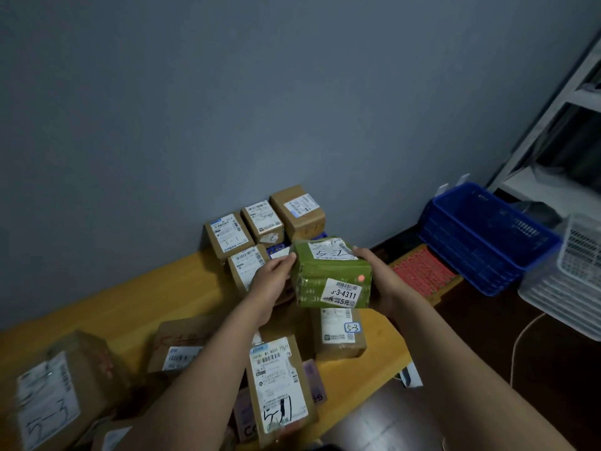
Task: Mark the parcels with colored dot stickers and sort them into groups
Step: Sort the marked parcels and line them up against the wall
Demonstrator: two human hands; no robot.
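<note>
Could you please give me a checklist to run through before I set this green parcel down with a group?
1. Grip: ok. The left hand and right hand hold the green parcel by its sides, off the table.
2. Dot sticker: ok. A red dot sits on the parcel's near face.
3. Matching group: cannot tell. No dots show on the brown boxes by the wall.
4. Landing room: ok. Bare table lies left of those boxes.

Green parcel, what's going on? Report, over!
Left hand and right hand both hold the green parcel, up above the table. Orange dot sticker on its side. Brown parcels crowded underneath.
</note>
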